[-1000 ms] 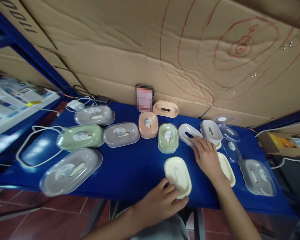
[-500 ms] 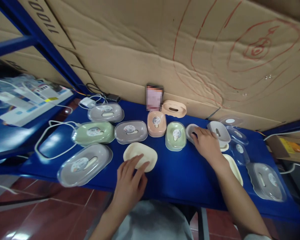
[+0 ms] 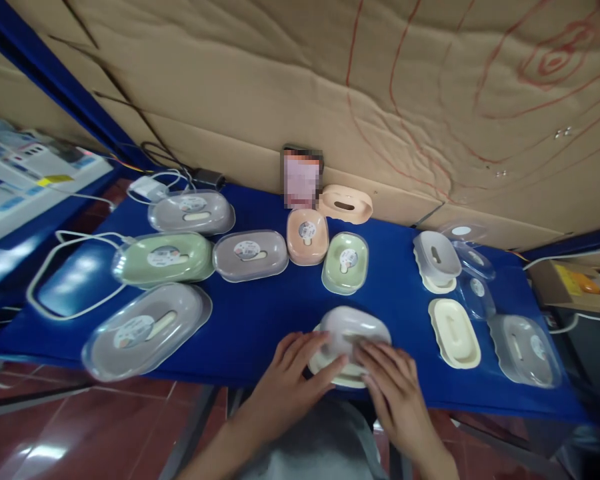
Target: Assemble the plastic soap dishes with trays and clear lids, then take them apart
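Close to the table's front edge, a grey oval soap dish tray lies over a cream soap dish base. My left hand grips the cream base at its left side, thumb along the near edge. The fingers of my right hand are closed on the grey tray's near right part, partly hiding its slot. Beyond them sit a green lidded soap dish and a peach one. Whether the tray is fully seated in the base I cannot tell.
Several lidded grey and green dishes stand left on the blue table. A grey tray on a cream base, a cream base, clear lids and a grey lidded dish stand right. A phone leans against cardboard.
My right hand has brought the grey tray from the back right over the cream base. The cream base, with my left hand, has moved right and nearer.
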Demonstrator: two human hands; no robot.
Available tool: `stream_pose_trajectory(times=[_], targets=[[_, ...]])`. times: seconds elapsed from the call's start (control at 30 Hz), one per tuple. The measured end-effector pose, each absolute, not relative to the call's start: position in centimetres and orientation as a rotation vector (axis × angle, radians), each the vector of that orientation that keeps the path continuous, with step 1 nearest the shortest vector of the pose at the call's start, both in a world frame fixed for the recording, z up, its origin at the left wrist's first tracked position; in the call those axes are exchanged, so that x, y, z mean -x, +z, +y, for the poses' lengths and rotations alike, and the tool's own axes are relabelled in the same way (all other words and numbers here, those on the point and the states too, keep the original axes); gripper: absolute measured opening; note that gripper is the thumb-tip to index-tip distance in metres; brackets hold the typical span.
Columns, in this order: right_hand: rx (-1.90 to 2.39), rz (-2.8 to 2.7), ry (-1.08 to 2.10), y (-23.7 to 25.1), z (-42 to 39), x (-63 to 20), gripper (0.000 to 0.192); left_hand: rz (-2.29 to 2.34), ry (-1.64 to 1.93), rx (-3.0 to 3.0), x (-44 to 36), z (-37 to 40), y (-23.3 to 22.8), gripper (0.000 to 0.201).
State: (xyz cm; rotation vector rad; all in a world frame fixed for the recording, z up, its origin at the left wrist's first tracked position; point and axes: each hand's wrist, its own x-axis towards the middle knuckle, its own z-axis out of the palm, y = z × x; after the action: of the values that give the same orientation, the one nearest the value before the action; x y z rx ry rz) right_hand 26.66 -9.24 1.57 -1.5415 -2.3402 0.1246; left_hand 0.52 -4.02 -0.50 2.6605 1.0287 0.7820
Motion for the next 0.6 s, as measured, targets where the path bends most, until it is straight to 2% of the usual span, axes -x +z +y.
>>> stream_pose_trajectory(times=[0.1,0.27,0.33,0.43,0.53,0.6], targets=[[1.454,-2.444,0.145,0.8,-9.7,-25.0,0.05,0.968,0.741,-2.682,-0.9,-2.8,-0.5,0.049],[1.221,-2.5,0.071,1.5,-7.1,-26.7,0.046,0.894,0.674,-2.704,0.1,-1.7,-0.3,0.034],[1.156,-2.424,0.047,3.2,-3.6,-28.5,0.048,0.932,0.685,-2.687,0.5,-1.9,-0.4,0.032],[1.31,-2.189,-0.093,6.1,4.5,-29.6,0.047,1.002,0.723,-2.643,0.6,-2.3,-0.6,0.036],[1.476,-2.261,-0.204,7.7,12.4,-28.4,0.051,1.057,0.8,-2.577,0.6,-2.5,-0.6,0.043],[1.549,-2.296,-0.24,7.8,15.6,-27.7,0.051,1.076,0.858,-2.54,0.6,-2.5,-0.7,0.041]])
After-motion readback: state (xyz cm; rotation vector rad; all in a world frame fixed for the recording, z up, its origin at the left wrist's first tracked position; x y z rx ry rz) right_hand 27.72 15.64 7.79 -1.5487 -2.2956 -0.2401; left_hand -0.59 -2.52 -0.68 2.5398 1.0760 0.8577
